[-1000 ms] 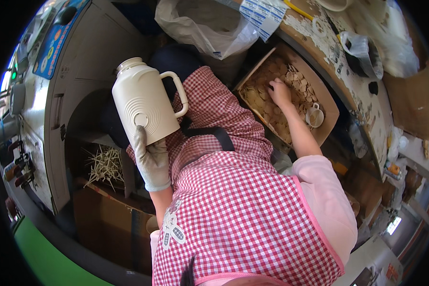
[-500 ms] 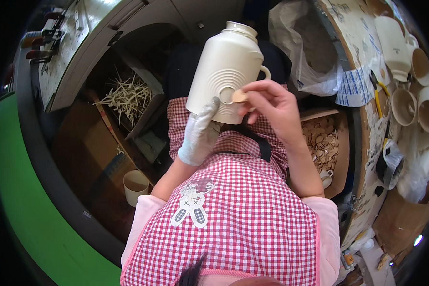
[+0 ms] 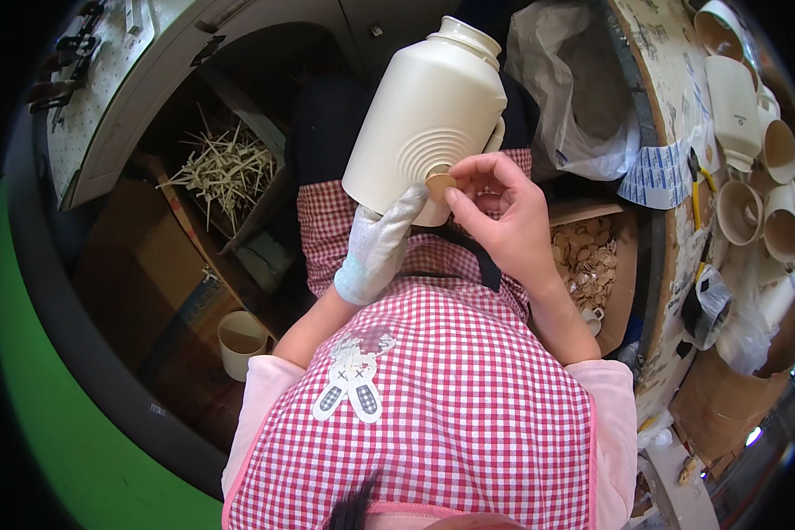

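A cream plastic jug-shaped shell [image 3: 424, 106] leans over my lap, its threaded neck pointing away and its side handle on the right. Concentric ridges ring a round spot low on its wall. My left hand [image 3: 375, 247], in a whitish glove, is closed on the shell's lower end, its thumb beside the rings. Between the thumb and fingers of my bare right hand [image 3: 508, 212] is a thin tan disc [image 3: 439, 185]. The disc is up against the ringed spot and covers part of it; whether it is seated there I cannot tell.
Many similar tan discs [image 3: 583, 247] fill a cardboard box [image 3: 625, 265] at my right. A bench [image 3: 671, 88] beyond carries cream shells, yellow-handled pliers [image 3: 697, 190] and a blue-white printed sheet [image 3: 654, 179]. Thin pale sticks [image 3: 230, 177] and a cream cup-shaped part [image 3: 241, 349] lie at left.
My right hand has brought the disc from beside the ringed spot onto it, turning its flat face more into view. The shell has tilted slightly to the right.
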Action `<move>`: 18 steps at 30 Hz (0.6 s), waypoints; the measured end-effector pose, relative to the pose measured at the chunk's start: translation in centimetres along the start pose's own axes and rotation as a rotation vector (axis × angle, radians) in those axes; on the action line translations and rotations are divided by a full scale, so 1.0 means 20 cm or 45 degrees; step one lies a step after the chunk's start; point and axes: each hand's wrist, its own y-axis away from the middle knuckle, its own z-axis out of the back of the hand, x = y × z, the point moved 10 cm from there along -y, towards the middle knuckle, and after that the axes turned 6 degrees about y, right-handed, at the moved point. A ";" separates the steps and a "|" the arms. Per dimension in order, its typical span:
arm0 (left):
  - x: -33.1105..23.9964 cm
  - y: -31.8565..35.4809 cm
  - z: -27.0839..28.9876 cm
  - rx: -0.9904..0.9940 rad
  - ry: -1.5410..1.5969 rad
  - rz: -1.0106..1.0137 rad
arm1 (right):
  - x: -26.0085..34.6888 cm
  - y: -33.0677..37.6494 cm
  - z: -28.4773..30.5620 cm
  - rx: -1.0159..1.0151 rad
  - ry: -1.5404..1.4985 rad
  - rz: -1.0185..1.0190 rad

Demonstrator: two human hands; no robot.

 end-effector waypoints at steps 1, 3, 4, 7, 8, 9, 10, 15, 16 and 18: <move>-0.01 0.00 0.00 -0.008 0.009 -0.012 | 0.00 0.00 0.00 -0.001 0.042 0.017; -0.02 0.00 0.00 -0.021 0.051 -0.036 | 0.00 0.01 -0.01 0.018 0.120 0.046; -0.01 0.00 0.00 -0.043 0.034 -0.023 | -0.03 0.00 0.00 -0.032 0.004 -0.015; -0.01 0.00 0.00 -0.072 0.033 -0.028 | -0.13 0.01 0.00 -0.100 -0.261 -0.183; -0.02 0.00 -0.01 -0.068 0.041 -0.041 | -0.15 0.02 -0.01 -0.112 -0.289 -0.215; -0.03 0.00 -0.02 -0.053 0.068 -0.054 | -0.17 0.02 -0.01 -0.130 -0.315 -0.261; -0.02 0.00 -0.01 -0.070 0.039 -0.047 | -0.18 0.03 -0.02 -0.125 -0.313 -0.269; -0.02 0.00 -0.01 -0.061 -0.091 -0.028 | -0.20 0.02 -0.04 -0.016 -0.414 -0.277; -0.03 0.00 -0.02 -0.041 -0.060 -0.060 | -0.20 0.02 -0.04 0.002 -0.421 -0.273; -0.05 0.00 -0.01 -0.087 -0.003 -0.119 | -0.21 0.01 -0.04 0.021 -0.314 -0.272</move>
